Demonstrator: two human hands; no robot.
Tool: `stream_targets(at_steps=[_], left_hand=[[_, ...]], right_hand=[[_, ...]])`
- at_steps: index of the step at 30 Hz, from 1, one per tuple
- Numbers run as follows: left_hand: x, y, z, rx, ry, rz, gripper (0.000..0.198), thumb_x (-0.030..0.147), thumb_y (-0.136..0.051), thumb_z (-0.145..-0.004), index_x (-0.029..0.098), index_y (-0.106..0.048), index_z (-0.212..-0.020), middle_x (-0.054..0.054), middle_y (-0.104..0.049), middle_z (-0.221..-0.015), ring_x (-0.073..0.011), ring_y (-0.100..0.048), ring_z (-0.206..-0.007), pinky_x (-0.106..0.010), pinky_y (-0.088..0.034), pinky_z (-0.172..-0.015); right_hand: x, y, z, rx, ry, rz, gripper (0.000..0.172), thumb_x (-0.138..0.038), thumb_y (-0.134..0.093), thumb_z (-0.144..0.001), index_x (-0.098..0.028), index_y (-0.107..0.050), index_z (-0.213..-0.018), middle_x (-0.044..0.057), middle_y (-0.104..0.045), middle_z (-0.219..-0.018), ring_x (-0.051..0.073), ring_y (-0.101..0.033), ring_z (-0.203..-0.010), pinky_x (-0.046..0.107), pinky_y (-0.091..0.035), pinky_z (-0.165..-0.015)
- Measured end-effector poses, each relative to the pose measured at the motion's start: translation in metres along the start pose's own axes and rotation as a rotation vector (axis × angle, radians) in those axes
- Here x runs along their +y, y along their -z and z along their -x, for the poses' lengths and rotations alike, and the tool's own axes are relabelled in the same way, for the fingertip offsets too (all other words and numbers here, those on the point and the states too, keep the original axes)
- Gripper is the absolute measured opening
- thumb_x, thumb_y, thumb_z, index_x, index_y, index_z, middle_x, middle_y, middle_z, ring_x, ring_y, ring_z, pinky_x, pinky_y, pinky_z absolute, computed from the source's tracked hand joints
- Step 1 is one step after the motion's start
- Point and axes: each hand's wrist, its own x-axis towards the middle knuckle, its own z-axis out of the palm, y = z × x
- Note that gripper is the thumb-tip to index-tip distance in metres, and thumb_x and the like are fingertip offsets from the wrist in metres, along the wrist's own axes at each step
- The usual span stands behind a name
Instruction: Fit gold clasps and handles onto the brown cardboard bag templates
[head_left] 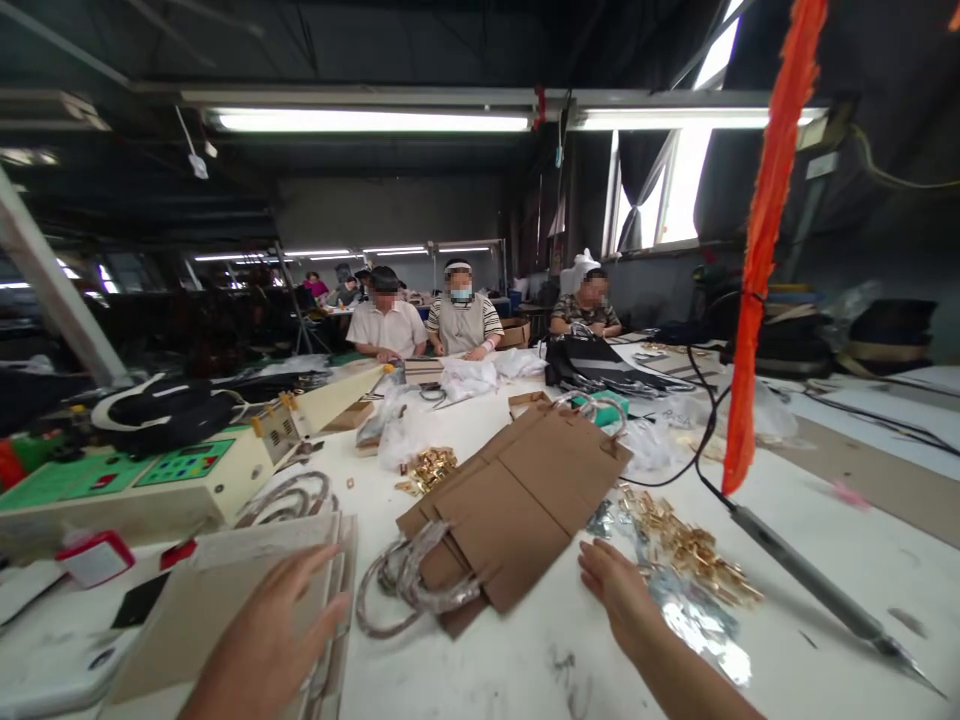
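Note:
My left hand [274, 630] lies flat with fingers stretched out on a stack of flat beige cardboard pieces [225, 590] at the near left of the white table [525, 660]. My right hand [619, 590] reaches forward over the table, fingers extended and together, holding nothing. Its fingertips are close to the near edge of a flattened brown cardboard box [517, 500]. Just right of that hand lies a heap of small gold metal fittings [690, 545] with clear plastic wrappers [701, 625]. Wrapped bag handles [405, 585] rest against the box's near left corner.
A cream machine with green control panels [150, 475] stands at the left. An orange strip [761, 250] hangs from above on the right, beside a grey tool on a black cable [810, 575]. More gold fittings [429, 468] lie mid-table. Three people sit working at the far end [457, 320].

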Motion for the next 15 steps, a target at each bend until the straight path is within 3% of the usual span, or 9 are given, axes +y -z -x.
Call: stream_targets(at_steps=[2, 4, 7, 11, 15], left_hand=[[0.025, -0.049, -0.041, -0.158, -0.128, -0.013, 0.053, 0.058, -0.06, -0.082, 0.027, -0.064, -0.126, -0.005, -0.065, -0.138, -0.0304, -0.059, -0.129, -0.047, -0.048, -0.11], [0.052, -0.105, -0.089, -0.229, -0.196, -0.055, 0.06, 0.056, -0.054, -0.086, 0.019, -0.06, -0.133, -0.011, -0.063, -0.141, -0.0293, -0.056, -0.132, -0.044, -0.042, -0.114], [0.079, -0.185, -0.159, -0.362, -0.164, -0.125, 0.072, 0.063, -0.052, -0.085, 0.013, -0.058, -0.136, -0.017, -0.06, -0.144, -0.0315, -0.053, -0.136, -0.041, -0.039, -0.115], [0.084, -0.271, -0.228, -0.465, -0.053, -0.138, 0.105, 0.081, -0.052, -0.078, 0.005, -0.044, -0.149, -0.026, -0.04, -0.158, -0.0387, -0.04, -0.146, -0.048, -0.033, -0.119], [0.075, -0.325, -0.27, -0.567, 0.054, -0.144, 0.118, 0.089, -0.058, -0.066, 0.006, -0.045, -0.149, -0.029, -0.04, -0.156, -0.045, -0.043, -0.143, -0.053, -0.038, -0.114]], right_hand=[[0.007, 0.004, -0.009, 0.001, -0.033, -0.092, 0.104, -0.057, -0.086, -0.054, -0.012, -0.05, -0.14, 0.018, -0.061, -0.138, 0.034, -0.059, -0.127, 0.038, -0.054, -0.101], [0.013, -0.002, -0.016, -0.019, -0.029, -0.146, 0.105, -0.056, -0.086, -0.058, -0.011, -0.046, -0.144, 0.018, -0.059, -0.141, 0.034, -0.056, -0.131, 0.039, -0.052, -0.106], [0.018, -0.01, -0.026, -0.025, -0.011, -0.171, 0.109, -0.057, -0.085, -0.063, -0.01, -0.041, -0.149, 0.019, -0.052, -0.149, 0.035, -0.052, -0.136, 0.042, -0.05, -0.109], [0.026, -0.011, -0.036, 0.019, 0.04, -0.163, 0.11, -0.063, -0.082, -0.068, -0.01, -0.037, -0.154, 0.021, -0.05, -0.151, 0.038, -0.051, -0.136, 0.048, -0.053, -0.105], [0.027, -0.011, -0.041, 0.041, 0.04, -0.151, 0.112, -0.068, -0.082, -0.068, -0.014, -0.037, -0.156, 0.021, -0.049, -0.152, 0.04, -0.053, -0.133, 0.05, -0.055, -0.1]])
